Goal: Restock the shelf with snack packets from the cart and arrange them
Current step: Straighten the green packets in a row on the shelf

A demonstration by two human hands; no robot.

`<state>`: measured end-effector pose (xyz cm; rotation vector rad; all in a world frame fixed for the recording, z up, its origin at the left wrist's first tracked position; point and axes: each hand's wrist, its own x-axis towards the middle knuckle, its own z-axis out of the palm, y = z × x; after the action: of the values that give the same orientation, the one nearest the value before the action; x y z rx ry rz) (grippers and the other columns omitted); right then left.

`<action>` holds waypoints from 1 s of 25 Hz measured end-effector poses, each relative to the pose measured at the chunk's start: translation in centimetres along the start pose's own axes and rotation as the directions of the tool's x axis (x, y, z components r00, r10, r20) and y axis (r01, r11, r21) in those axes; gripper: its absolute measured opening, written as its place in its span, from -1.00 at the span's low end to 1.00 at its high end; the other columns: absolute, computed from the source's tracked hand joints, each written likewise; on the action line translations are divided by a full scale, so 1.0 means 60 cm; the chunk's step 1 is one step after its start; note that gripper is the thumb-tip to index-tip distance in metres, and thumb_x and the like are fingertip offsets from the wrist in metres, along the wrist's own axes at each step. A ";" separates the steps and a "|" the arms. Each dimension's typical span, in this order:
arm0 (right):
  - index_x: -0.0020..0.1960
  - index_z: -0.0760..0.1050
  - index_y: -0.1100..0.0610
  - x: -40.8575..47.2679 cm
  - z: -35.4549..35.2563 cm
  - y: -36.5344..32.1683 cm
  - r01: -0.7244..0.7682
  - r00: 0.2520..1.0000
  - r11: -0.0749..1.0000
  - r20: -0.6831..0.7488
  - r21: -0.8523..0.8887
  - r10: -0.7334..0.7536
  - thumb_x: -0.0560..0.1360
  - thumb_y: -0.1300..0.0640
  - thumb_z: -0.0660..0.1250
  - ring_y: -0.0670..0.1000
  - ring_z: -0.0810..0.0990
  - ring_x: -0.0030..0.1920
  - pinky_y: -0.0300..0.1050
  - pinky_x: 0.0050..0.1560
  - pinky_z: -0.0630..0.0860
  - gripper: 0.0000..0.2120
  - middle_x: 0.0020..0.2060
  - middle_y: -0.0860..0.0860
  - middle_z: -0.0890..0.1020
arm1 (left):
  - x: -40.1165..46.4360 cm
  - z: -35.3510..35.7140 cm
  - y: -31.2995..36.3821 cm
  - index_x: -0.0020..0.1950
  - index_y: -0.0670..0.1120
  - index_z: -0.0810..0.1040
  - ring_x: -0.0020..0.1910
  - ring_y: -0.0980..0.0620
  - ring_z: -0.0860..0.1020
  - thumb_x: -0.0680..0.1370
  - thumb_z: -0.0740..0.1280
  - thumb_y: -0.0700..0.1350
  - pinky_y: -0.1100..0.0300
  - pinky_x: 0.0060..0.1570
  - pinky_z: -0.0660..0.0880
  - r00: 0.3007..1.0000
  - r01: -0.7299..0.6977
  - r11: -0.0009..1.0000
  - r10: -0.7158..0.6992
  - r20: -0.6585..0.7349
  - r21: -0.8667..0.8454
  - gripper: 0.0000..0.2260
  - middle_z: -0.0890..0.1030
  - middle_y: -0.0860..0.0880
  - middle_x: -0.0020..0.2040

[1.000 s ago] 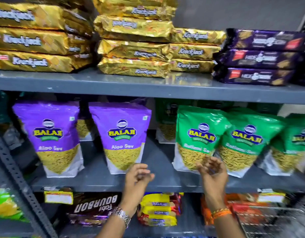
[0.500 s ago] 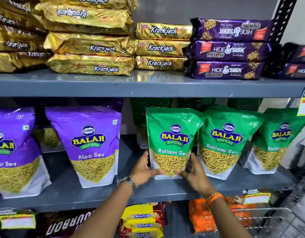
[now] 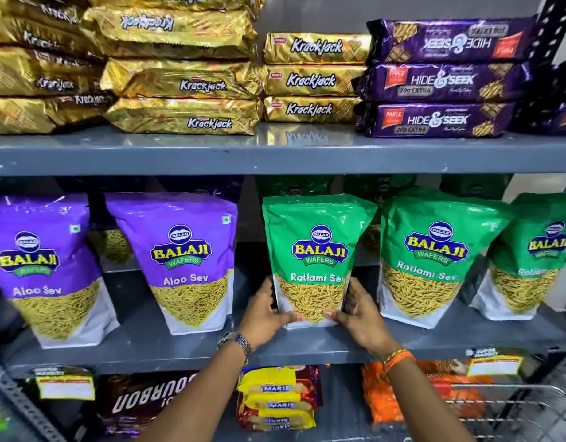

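A green Ratlami Sev packet stands upright on the grey middle shelf. My left hand grips its lower left edge and my right hand grips its lower right edge, thumbs on the front. Two more green Ratlami Sev packets stand to its right. Two purple Aloo Sev packets stand to its left. The wire cart shows at the bottom right corner.
The top shelf holds stacked gold Krackjack packs and purple Hide & Seek packs. Below are Bourbon packs, Marie biscuits and orange packets. More packets stand behind the front row. A slotted upright runs at lower left.
Both hands rose from below the shelf edge and closed on the sides of the leftmost green packet. The view shifted right and nearer the shelf.
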<state>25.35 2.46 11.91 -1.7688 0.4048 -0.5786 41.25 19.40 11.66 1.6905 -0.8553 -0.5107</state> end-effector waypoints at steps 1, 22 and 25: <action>0.34 0.40 -0.09 0.001 0.002 -0.001 0.001 1.000 1.000 0.002 0.005 -0.001 0.41 0.43 0.52 -0.05 0.56 0.40 0.07 0.45 0.49 -0.33 0.34 -0.03 0.61 | -0.001 0.000 0.000 0.25 0.29 0.41 0.27 0.09 0.59 0.08 0.66 0.20 -0.03 0.22 0.59 1.000 -0.006 1.000 0.005 -0.007 -0.007 -0.20 0.62 0.16 0.26; 0.33 0.43 0.21 -0.041 -0.261 0.026 -0.038 0.921 0.999 -0.387 0.025 0.045 0.14 0.47 0.67 -0.20 0.71 -0.01 -0.08 0.17 0.66 -0.17 0.11 0.12 0.68 | -0.022 0.039 -0.003 0.41 0.08 0.36 0.25 0.10 0.60 0.17 0.65 0.12 -0.02 0.22 0.58 0.975 -0.105 0.993 0.112 -0.192 0.044 -0.12 0.63 0.12 0.25; 0.26 0.51 0.06 -0.039 -0.286 0.041 -0.070 0.962 0.994 -0.259 0.087 0.091 -0.05 0.11 0.79 0.06 0.69 0.15 -0.06 0.19 0.65 -0.08 0.09 -0.01 0.74 | -0.024 0.040 -0.007 0.40 0.04 0.39 0.23 0.06 0.62 0.22 0.66 -0.05 -0.06 0.22 0.58 0.971 -0.079 0.997 0.082 -0.223 0.025 -0.19 0.64 0.07 0.23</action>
<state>13.60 -10.50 12.66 -1.5987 0.6269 -0.7636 38.75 19.00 10.44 1.6836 -0.7610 -0.2517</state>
